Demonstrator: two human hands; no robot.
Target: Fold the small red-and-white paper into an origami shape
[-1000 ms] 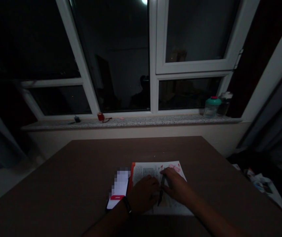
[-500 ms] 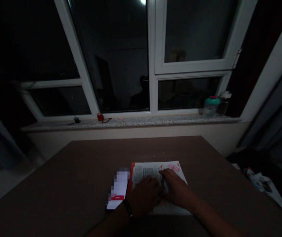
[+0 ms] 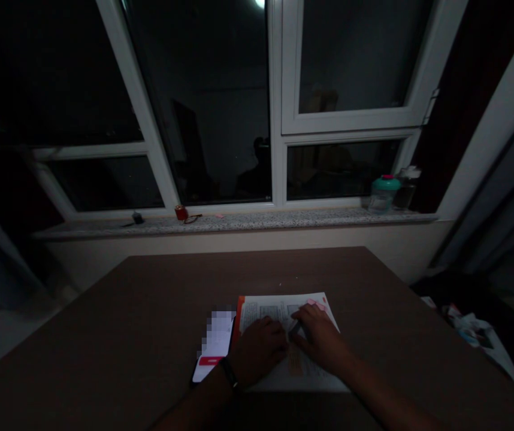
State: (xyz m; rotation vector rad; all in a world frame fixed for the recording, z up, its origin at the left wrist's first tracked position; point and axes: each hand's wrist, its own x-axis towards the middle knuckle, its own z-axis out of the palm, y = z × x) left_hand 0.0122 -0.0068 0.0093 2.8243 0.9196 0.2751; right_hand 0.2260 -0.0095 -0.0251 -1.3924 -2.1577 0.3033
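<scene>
A book with printed pages and a red-orange left border lies on the brown table. My left hand, wearing a dark wristband, rests palm down across its left half, fingers lying on the page and slightly bent. On the right half is my right hand, its thumb and fingers closed around a small dark grey object; the dim light hides what kind it is. Pink pieces show on the page just beyond the right fingers. A small gap separates the two hands.
Left of the book lies a lit phone, close to my left wrist. A granite windowsill behind the table carries a red can-like item, a small dark bottle and a teal-lidded bottle. Papers lie beyond the right edge.
My hands have come apart from where they met over the page. The left has shifted slightly left and up; the right has the grey object and covers more of the pink pieces.
</scene>
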